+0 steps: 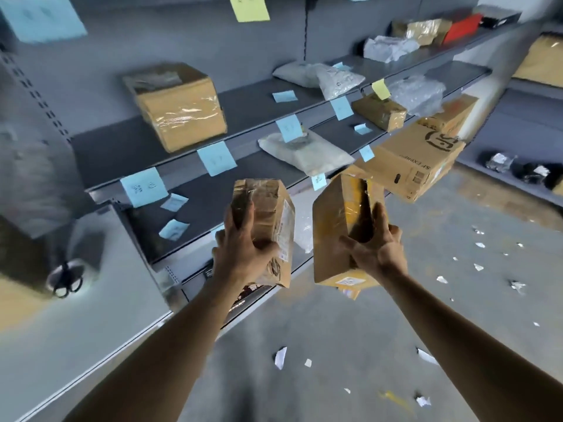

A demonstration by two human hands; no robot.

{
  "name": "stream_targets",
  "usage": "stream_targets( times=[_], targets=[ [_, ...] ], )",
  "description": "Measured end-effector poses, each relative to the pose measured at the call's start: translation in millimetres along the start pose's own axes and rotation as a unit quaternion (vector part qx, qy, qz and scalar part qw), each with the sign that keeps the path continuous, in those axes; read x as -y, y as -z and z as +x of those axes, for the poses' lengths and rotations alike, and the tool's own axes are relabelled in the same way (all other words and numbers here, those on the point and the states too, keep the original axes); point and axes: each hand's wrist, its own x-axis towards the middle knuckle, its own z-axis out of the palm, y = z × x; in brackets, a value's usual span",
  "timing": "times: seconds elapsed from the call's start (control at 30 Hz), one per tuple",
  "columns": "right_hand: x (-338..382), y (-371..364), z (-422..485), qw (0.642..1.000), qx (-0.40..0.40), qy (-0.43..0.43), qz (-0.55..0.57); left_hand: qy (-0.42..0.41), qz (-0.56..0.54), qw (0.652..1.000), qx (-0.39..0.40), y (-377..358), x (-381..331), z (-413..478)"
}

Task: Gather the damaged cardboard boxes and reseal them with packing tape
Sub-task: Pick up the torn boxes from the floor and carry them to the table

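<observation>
In front of grey warehouse shelving, a person holds two cardboard boxes in the air, one in each hand. The left hand [243, 248] grips a small taped box [268, 208], with the fingers curled over its crinkled top face and the thumb on its labelled side. The right hand [376, 245] grips a second box [332, 226], with the fingers spread around a dark split in its upper face. Its lower end is partly hidden behind the wrist. The two boxes are just beside each other and do not touch. Both are closed enough that nothing inside can be seen.

Beyond the second box is a printed carton [417, 156] near the right end of the shelving; what supports it cannot be made out. A large box [179, 108] wrapped in glossy tape sits near the left end of a shelf [249, 108]. On the shelf below lies a grey mailer bag [304, 150]. Blue notes [143, 185] hang along the shelf's front edge, their writing too blurred to read.

The far left is heavily blurred: dark scissors [65, 280] lie on a pale surface beside a brown shape cut off by the frame. Paper scraps [280, 357] dot the concrete floor [335, 345].
</observation>
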Motion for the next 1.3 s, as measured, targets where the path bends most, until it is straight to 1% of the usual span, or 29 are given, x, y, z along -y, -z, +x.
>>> stream_targets(
  times=[0.17, 0.43, 0.63, 0.77, 0.87, 1.0, 1.1, 1.17, 1.23, 1.3],
  targets=[
    [57.4, -46.7, -38.7, 0.998, 0.046, 0.053, -0.003, 0.043, -0.005, 0.998, -0.042, 48.8, 73.7, -29.6],
    [140.2, -135.7, -126.8, 0.985, 0.105, 0.138, -0.018, 0.101, -0.015, 0.989, -0.104, 137.0, 199.7, -100.1],
    [196.5, -202.9, -186.1, 0.974, 0.139, 0.178, -0.028, 0.161, -0.028, 0.979, -0.124, 182.8, 285.0, -147.9],
    [227.3, -246.3, -227.1, 0.960, 0.184, 0.208, -0.039, 0.184, -0.026, 0.974, -0.128, 206.2, 329.2, -181.5],
    [246.7, -272.5, -256.0, 0.952, 0.203, 0.224, -0.049, 0.211, -0.020, 0.969, -0.127, 220.0, 356.6, -205.5],
    [270.3, -303.0, -287.4, 0.934, 0.246, 0.255, -0.049, 0.252, -0.032, 0.954, -0.159, 235.7, 395.4, -240.1],
    [289.2, -321.9, -307.0, 0.915, 0.285, 0.285, -0.017, 0.289, -0.059, 0.934, -0.201, 248.6, 430.7, -265.9],
    [301.4, -330.8, -318.1, 0.904, 0.304, 0.301, -0.014, 0.322, -0.058, 0.919, -0.220, 259.8, 451.1, -279.2],
    [314.3, -337.9, -327.8, 0.889, 0.319, 0.328, -0.021, 0.347, -0.043, 0.911, -0.220, 270.0, 465.5, -288.3],
    [326.5, -343.5, -334.2, 0.882, 0.324, 0.342, -0.030, 0.358, -0.034, 0.907, -0.221, 277.0, 475.4, -291.9]
  ],
)
